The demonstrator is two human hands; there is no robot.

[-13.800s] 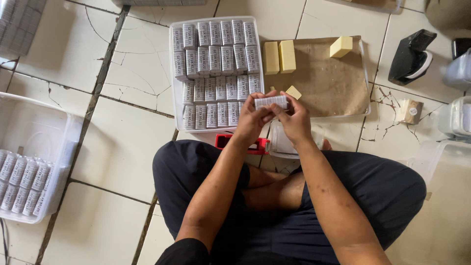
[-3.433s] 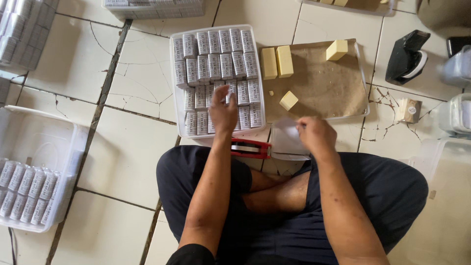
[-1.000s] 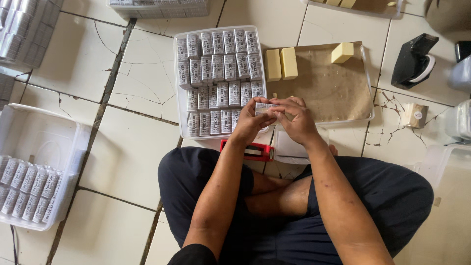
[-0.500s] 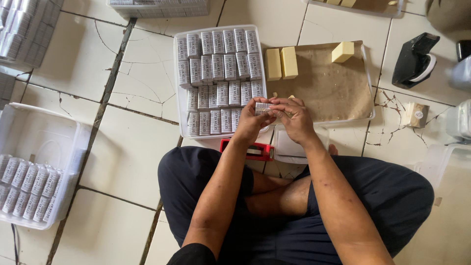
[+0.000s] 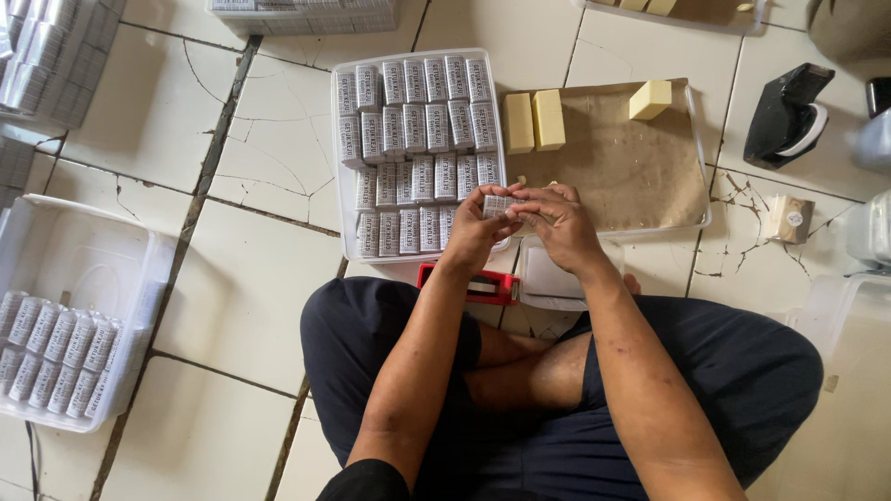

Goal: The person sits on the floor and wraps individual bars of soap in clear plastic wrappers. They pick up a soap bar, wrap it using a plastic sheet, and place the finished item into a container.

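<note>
Cracked white floor tiles [image 5: 251, 278] carry our trays. Left hand [image 5: 475, 234] and right hand [image 5: 557, 223] both closed on one small wrapped bar [image 5: 499, 205], held above the near right corner of the white tray [image 5: 345, 243] packed with rows of wrapped bars [image 5: 415, 130]. Beside it, a paper-lined tray [image 5: 631, 176] with three bare yellow bars [image 5: 534, 121]. Red tool [image 5: 469, 283] on the floor just under our wrists

We note glossy cracked ceramic floor tiles [image 5: 251, 288], translucent plastic trays [image 5: 345, 223], matt brown paper liner [image 5: 622, 167], waxy pale yellow bars [image 5: 534, 121], paper-wrapped bars [image 5: 413, 130], and a glossy black plastic tape dispenser [image 5: 784, 116].
</note>
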